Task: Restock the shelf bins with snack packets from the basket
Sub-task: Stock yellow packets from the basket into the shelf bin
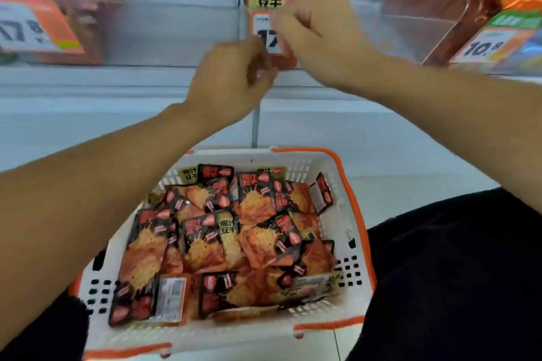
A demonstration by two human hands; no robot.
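Basket (349, 299) of snack packets (234, 237) nearest | left hand (231, 79) fingers curled, contents unclear | right hand (316, 35) fingers curled at price tag (264, 29) on shelf bin (181, 29), grip unclear

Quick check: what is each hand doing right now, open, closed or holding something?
Left hand: fingers curled, raised at the shelf front; any held item cannot be told.
Right hand: fingers curled at the price tag; a grip on it cannot be told.

Packets (223, 243) in basket (349, 231) below bins (181, 29)
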